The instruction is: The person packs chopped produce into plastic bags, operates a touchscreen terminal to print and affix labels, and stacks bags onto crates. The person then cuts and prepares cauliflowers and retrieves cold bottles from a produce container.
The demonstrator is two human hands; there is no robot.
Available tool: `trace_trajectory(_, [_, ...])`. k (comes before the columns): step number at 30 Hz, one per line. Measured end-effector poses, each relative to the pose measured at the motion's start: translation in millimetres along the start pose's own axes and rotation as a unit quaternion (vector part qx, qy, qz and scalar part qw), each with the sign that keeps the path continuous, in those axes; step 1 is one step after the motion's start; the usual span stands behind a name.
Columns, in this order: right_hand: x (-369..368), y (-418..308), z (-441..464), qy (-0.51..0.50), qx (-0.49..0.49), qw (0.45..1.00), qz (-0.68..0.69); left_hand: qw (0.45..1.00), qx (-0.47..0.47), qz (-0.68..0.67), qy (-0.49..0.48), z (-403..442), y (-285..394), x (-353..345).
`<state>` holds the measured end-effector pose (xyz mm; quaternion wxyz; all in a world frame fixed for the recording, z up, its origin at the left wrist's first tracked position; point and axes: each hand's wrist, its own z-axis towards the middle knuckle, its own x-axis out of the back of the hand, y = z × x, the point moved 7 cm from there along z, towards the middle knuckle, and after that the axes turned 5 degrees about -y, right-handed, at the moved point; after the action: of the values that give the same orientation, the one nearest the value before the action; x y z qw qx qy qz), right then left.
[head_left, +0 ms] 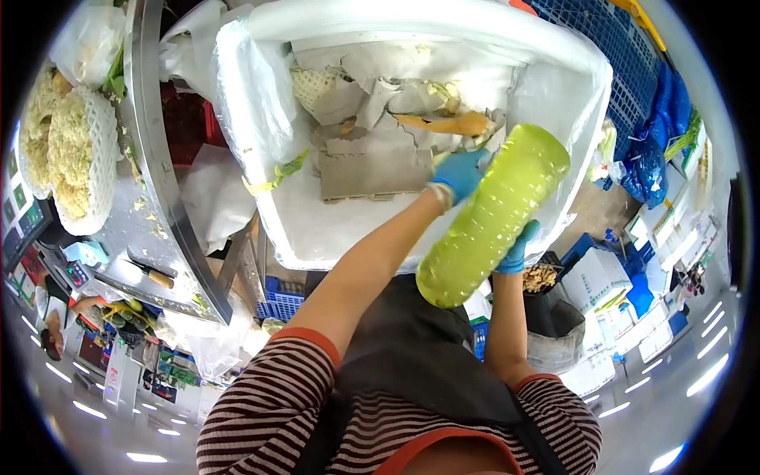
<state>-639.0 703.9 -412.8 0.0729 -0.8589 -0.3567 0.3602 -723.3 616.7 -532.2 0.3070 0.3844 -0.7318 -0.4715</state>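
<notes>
A long lime-green gourd that looks like a peeled winter melon (495,218) is held at a slant over the near right part of a white-lined bin (297,229). My left hand (459,176), in a blue glove, grips its left side near the far end; the melon hides some of the fingertips. Against its lower right side is my right hand (518,247), also gloved in blue, with its fingers partly hidden behind the melon. Torn cardboard (372,170), a foam net (317,87) and an orange-tan scrap (455,123) lie in the bin.
A steel-edged counter (146,150) stands on the left, with cauliflower (71,154) in foam nets and a wooden-handled knife (154,275). Blue crates (594,55) are at the far right. A grey sack (554,336) stands near my right arm. Another person (54,317) is at the far left.
</notes>
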Motion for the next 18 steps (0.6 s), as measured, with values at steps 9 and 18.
trace_trajectory(9, [6.0, 35.0, 31.3, -0.023, -0.191, 0.981, -0.007, 0.872, 0.131, -0.05, 0.468, -60.7, -69.1, 264.5])
trace_trajectory(18, [-2.0, 36.9, 8.2, 0.024, -0.149, 0.986, 0.077, 0.826, 0.362, 0.093, 0.422, 19.8, -12.3, 214.4])
